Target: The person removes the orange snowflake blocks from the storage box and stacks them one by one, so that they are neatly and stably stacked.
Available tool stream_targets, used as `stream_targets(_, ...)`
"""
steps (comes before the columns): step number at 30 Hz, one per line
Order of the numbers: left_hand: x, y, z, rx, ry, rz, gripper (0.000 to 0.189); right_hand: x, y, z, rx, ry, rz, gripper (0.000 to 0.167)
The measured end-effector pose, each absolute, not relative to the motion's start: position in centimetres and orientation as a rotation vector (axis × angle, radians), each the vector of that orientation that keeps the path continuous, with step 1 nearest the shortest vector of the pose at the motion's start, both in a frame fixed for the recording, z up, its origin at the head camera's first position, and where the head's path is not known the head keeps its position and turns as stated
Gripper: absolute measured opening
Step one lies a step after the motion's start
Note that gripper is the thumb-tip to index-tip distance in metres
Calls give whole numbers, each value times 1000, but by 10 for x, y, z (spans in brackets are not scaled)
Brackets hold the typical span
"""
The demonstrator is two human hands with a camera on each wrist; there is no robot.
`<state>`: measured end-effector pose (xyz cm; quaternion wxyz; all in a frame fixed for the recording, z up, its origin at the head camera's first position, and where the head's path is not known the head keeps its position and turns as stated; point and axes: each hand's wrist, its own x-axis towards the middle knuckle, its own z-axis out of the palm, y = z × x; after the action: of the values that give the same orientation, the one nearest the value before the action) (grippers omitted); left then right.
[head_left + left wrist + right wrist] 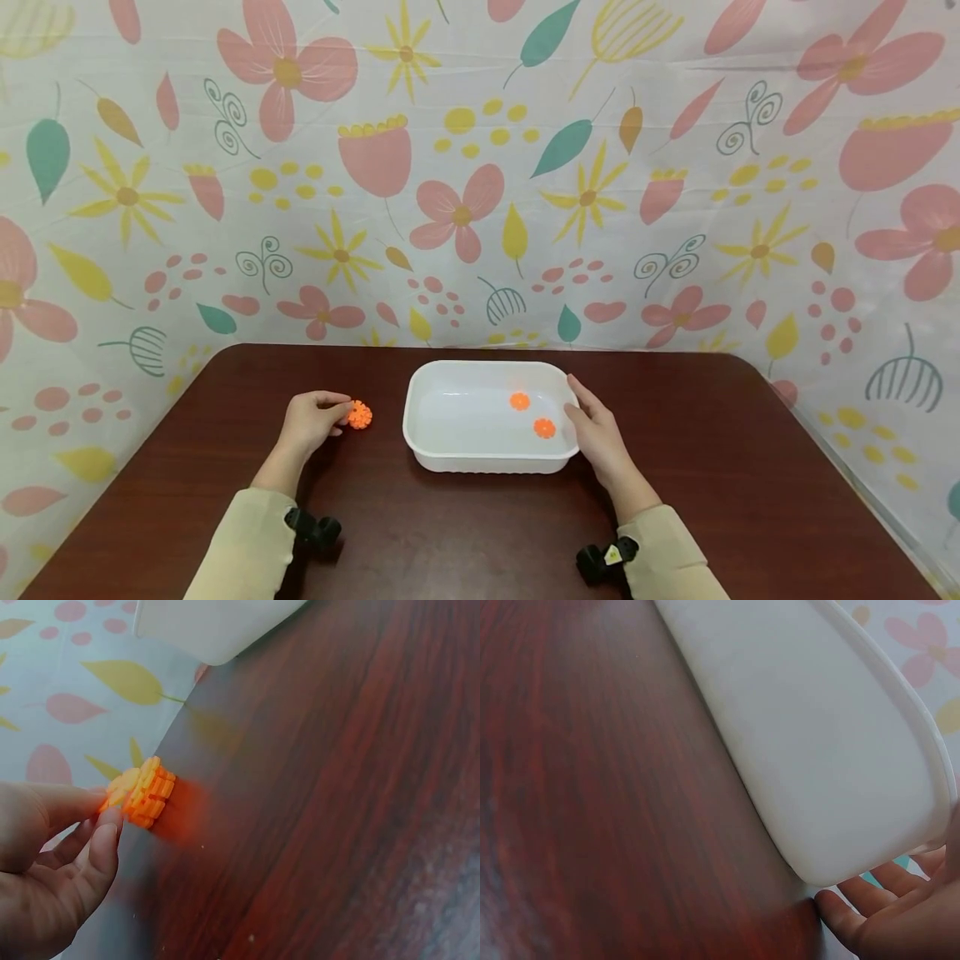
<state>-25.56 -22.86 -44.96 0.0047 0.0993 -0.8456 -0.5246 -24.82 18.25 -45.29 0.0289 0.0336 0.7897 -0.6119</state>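
Left of the white plastic tub point(480, 463), my left hand point(311, 419) pinches a small cluster of orange notched discs point(360, 415) between thumb and fingertips. The left wrist view shows that hand point(64, 855) at one disc's edge, with several more orange discs point(152, 796) packed close against it. Whether they are joined cannot be told. My right hand point(597, 429) grips the tub's right end, thumb over the rim and fingers along the outside. Two orange discs, a rear one point(520, 402) and a front one point(544, 428), lie flat on the tub's floor toward its right side.
The tub stands on a dark reddish-brown table point(465, 533) near its back edge. Behind the table hangs a white cloth point(480, 250) with a floral print. Black wrist cameras are strapped at both cuffs, the left one point(313, 529) and the right one point(606, 560).
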Motion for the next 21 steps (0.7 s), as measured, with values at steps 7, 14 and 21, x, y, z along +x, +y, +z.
stream_targets(7, -254, -230, -450, 311, -2674, -1611, 26, -248, 182, -454, 98, 2438, -1891, 52)
stream_targets(14, -254, -228, -452, 300, -2688, -1558, 25, -247, 181, -453, 94, 2428, -1899, 52)
stream_targets(21, -255, -225, -455, 292, -2699, -1550, 26, -248, 183, -452, 91, 2419, -1905, 51)
